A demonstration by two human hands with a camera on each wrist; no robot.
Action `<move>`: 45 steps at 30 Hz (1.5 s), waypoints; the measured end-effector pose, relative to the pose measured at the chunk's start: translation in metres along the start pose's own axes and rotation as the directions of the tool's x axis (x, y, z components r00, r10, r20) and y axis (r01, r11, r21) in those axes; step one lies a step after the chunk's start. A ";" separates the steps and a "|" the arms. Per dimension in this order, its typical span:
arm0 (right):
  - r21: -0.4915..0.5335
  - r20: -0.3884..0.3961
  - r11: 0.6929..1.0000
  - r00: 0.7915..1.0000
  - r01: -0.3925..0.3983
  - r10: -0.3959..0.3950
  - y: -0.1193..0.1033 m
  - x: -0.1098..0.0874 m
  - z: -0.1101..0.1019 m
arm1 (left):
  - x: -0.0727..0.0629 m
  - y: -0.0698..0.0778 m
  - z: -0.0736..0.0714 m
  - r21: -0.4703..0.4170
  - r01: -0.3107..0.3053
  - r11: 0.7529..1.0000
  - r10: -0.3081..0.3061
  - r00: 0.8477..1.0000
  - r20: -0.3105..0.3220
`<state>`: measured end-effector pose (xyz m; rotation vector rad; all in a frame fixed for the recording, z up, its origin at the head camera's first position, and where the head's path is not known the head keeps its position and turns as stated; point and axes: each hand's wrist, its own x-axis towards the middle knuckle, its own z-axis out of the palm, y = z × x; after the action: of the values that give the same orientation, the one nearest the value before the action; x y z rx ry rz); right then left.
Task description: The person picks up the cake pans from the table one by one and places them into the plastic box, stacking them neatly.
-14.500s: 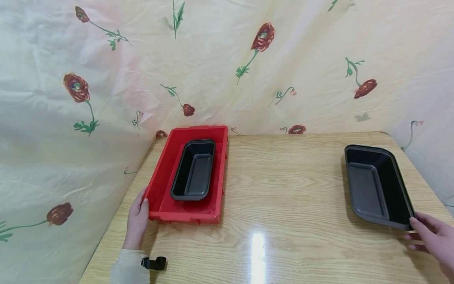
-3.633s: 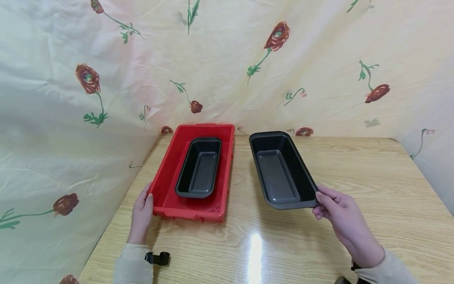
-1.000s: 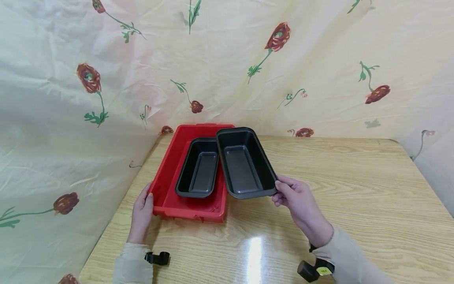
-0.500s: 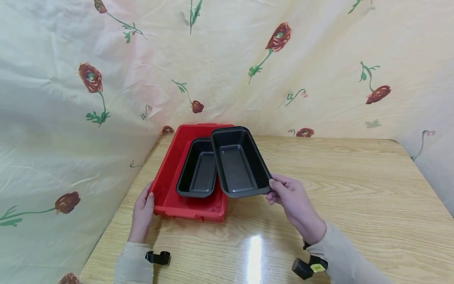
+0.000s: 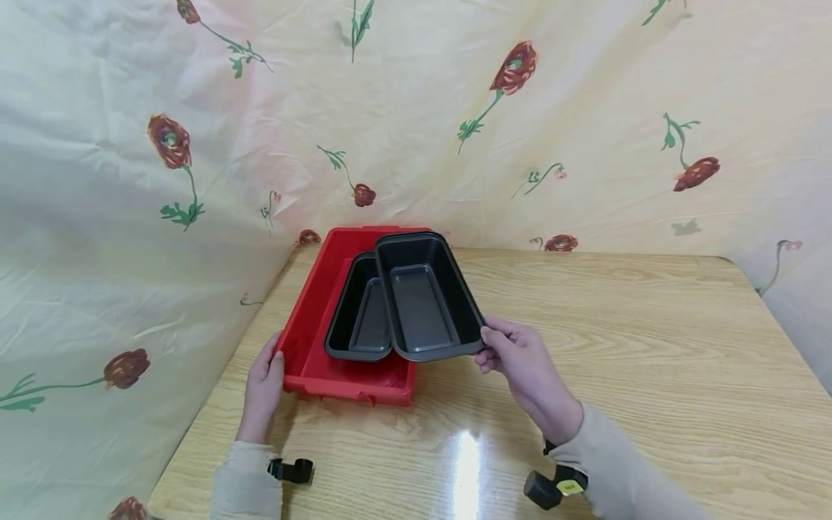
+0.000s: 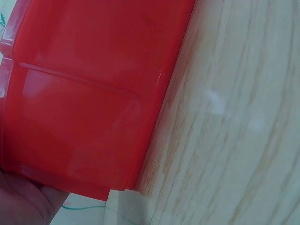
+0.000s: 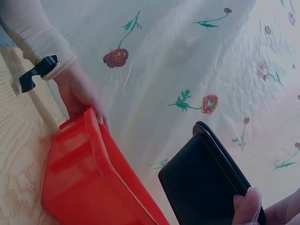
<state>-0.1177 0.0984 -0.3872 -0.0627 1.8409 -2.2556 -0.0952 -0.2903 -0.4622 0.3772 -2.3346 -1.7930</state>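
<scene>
A red plastic tray (image 5: 301, 354) stands at the table's far left, and my left hand (image 5: 263, 386) grips its near left corner. Inside it lies a dark loaf pan (image 5: 354, 321), partly covered in the head view by a second one. That second dark loaf pan (image 5: 422, 310) hangs over the tray's right side, its near right corner pinched by my right hand (image 5: 523, 365). From the right wrist view, this pan (image 7: 201, 180) is seen from outside, apart from the tray's wall (image 7: 84, 178). The left wrist view shows mainly the tray's outer wall (image 6: 93, 103).
A wood-grain table (image 5: 624, 347) extends to the right and toward me. Behind and to the left hangs a floral cloth (image 5: 416, 130). Black wrist straps with camera mounts (image 5: 292, 471) sit on both forearms.
From far right, my right hand has brought the second loaf pan left across the table to above the tray, overlapping the first pan in view. My left hand stays on the tray's corner.
</scene>
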 end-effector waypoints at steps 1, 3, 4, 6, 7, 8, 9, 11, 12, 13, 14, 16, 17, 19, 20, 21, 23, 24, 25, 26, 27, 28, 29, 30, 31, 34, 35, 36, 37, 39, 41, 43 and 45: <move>0.002 0.000 1.000 1.000 -0.002 0.002 0.000 0.000 0.001 | 0.000 0.000 0.000 -0.001 -0.001 1.000 0.001 1.000 0.001; 0.004 0.000 1.000 1.000 -0.007 0.007 0.000 0.001 0.003 | 0.000 0.001 0.000 -0.005 -0.004 1.000 0.004 1.000 0.003; 0.003 0.000 1.000 1.000 -0.010 0.010 0.000 0.002 0.004 | 0.000 0.001 0.000 -0.007 -0.006 1.000 0.006 1.000 0.003; 0.001 -0.003 1.000 1.000 -0.017 0.017 0.000 0.002 0.006 | 0.000 0.001 0.000 -0.010 -0.006 1.000 0.006 1.000 0.004; 0.001 -0.004 1.000 1.000 -0.022 0.022 0.000 0.003 0.008 | 0.000 0.001 0.000 -0.011 -0.006 1.000 0.006 1.000 0.005; 0.000 -0.001 1.000 1.000 -0.024 0.024 0.000 0.003 0.008 | 0.000 0.001 0.000 -0.011 -0.006 1.000 0.006 1.000 0.005; -0.001 0.001 1.000 1.000 -0.026 0.026 0.000 0.004 0.009 | 0.000 0.001 0.000 -0.012 -0.006 1.000 0.006 1.000 0.005; -0.006 0.001 1.000 1.000 -0.031 0.031 0.001 0.004 0.012 | 0.000 0.000 0.000 -0.013 -0.006 1.000 0.006 1.000 0.004; -0.010 0.001 0.999 0.999 -0.034 0.034 0.001 0.005 0.013 | 0.000 0.000 0.000 -0.013 -0.006 1.000 0.006 1.000 0.004; -0.011 0.003 0.999 0.999 -0.035 0.035 0.002 0.005 0.014 | 0.000 0.000 0.001 -0.009 -0.001 1.000 0.001 1.000 0.002; -0.010 0.004 0.999 0.999 -0.032 0.033 0.002 0.006 0.016 | 0.000 0.000 0.001 -0.005 0.002 1.000 -0.002 1.000 0.000; -0.006 0.003 1.000 1.000 -0.030 0.030 0.004 0.008 0.019 | 0.000 -0.001 0.001 0.000 0.009 1.000 -0.009 1.000 -0.003; -0.004 0.005 1.000 1.000 -0.026 0.026 0.005 0.008 0.021 | 0.000 -0.001 0.002 0.005 0.013 1.000 -0.013 1.000 -0.006; 0.005 0.004 1.000 1.000 -0.022 0.022 0.007 0.010 0.024 | 0.000 -0.002 0.002 0.014 0.019 1.000 -0.018 1.000 -0.012; 0.009 0.004 1.000 1.000 -0.020 0.020 0.007 0.011 0.026 | 0.000 -0.002 0.002 0.015 0.019 1.000 -0.019 1.000 -0.013; 0.011 0.001 1.000 1.000 -0.021 0.021 0.008 0.011 0.028 | 0.000 -0.002 0.002 0.015 0.018 1.000 -0.018 1.000 -0.015; 0.017 -0.004 1.000 1.000 -0.023 0.023 0.009 0.012 0.032 | 0.000 -0.003 0.003 0.016 0.020 1.000 -0.019 1.000 -0.019; 0.021 -0.004 1.000 1.000 -0.023 0.023 0.009 0.012 0.034 | 0.001 -0.003 0.003 0.013 0.016 1.000 -0.016 1.000 -0.018; 0.025 -0.002 0.999 1.000 -0.022 0.022 0.009 0.013 0.036 | 0.001 -0.003 0.003 0.010 0.018 1.000 -0.017 1.000 -0.019; 0.027 -0.002 0.999 1.000 -0.020 0.020 0.010 0.013 0.038 | 0.001 -0.003 0.003 0.009 0.015 1.000 -0.015 1.000 -0.017; 0.029 0.000 0.999 1.000 -0.022 0.022 0.010 0.014 0.040 | 0.000 -0.003 0.003 0.006 0.012 1.000 -0.012 1.000 -0.018; 0.032 0.004 0.999 1.000 -0.024 0.024 0.011 0.014 0.041 | 0.001 -0.003 0.003 0.002 0.010 1.000 -0.010 1.000 -0.016; 0.035 0.004 0.999 1.000 -0.025 0.025 0.012 0.015 0.043 | 0.000 -0.003 0.003 0.000 0.007 1.000 -0.007 1.000 -0.015; 0.037 0.002 0.999 1.000 -0.028 0.028 0.013 0.015 0.044 | 0.000 -0.002 0.003 -0.001 0.003 1.000 -0.003 1.000 -0.013; 0.039 0.001 0.999 0.999 -0.033 0.033 0.013 0.016 0.046 | 0.000 -0.002 0.003 -0.002 0.002 1.000 -0.002 1.000 -0.012; 0.045 -0.011 0.998 0.999 -0.051 0.052 0.016 0.018 0.050 | 0.000 -0.003 0.002 0.003 0.001 1.000 -0.001 1.000 -0.009; 0.048 -0.015 0.997 0.998 -0.056 0.057 0.017 0.019 0.052 | 0.000 -0.003 0.002 0.009 0.005 1.000 -0.005 1.000 -0.009; 0.050 -0.013 0.997 0.998 -0.059 0.060 0.017 0.019 0.053 | 0.000 -0.003 0.002 0.012 0.009 1.000 -0.009 1.000 -0.010; 0.054 -0.011 0.997 0.998 -0.061 0.062 0.018 0.019 0.054 | 0.000 -0.004 0.002 0.015 0.014 1.000 -0.014 1.000 -0.011; 0.064 -0.004 0.996 0.998 -0.060 0.061 0.019 0.020 0.057 | 0.000 -0.004 0.002 0.017 0.017 1.000 -0.017 1.000 -0.013; 0.079 0.008 0.995 0.999 -0.053 0.053 0.021 0.021 0.059 | 0.000 -0.004 0.002 0.015 0.016 1.000 -0.016 1.000 -0.013; 0.091 0.016 0.995 0.999 -0.047 0.046 0.022 0.022 0.062 | 0.000 -0.003 0.002 0.009 0.008 1.000 -0.008 1.000 -0.011; 0.099 0.019 0.994 0.999 -0.047 0.045 0.023 0.023 0.065 | -0.001 -0.001 0.002 0.002 0.003 1.000 -0.003 1.000 -0.007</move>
<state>-0.1255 0.0274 -0.3987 -0.0219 1.7007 -2.3039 -0.0950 -0.2887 -0.4641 0.3865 -2.3332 -1.7877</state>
